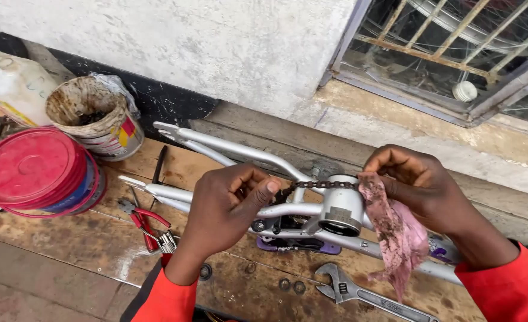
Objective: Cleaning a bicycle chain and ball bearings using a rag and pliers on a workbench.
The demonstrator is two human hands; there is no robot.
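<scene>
A silver bicycle frame (pixel 228 149) lies on a worn wooden board (pixel 85 244). Over its bottom bracket shell (pixel 341 206) a short stretch of dark bicycle chain (pixel 323 185) is held taut between both hands. My left hand (pixel 225 209) pinches the chain's left end between thumb and fingers. My right hand (pixel 422 185) grips the right end through a dirty pink rag (pixel 398 232) that hangs down over the frame. Both sleeves are red.
An adjustable wrench (pixel 359 293) lies at the board's front. Red-handled pliers (pixel 147 223) rest left of my left wrist. A red-lidded bucket (pixel 34 167), a greasy tub (pixel 91 113) and a white jerrycan (pixel 10 80) stand at the left. A barred window (pixel 449 48) is at the upper right.
</scene>
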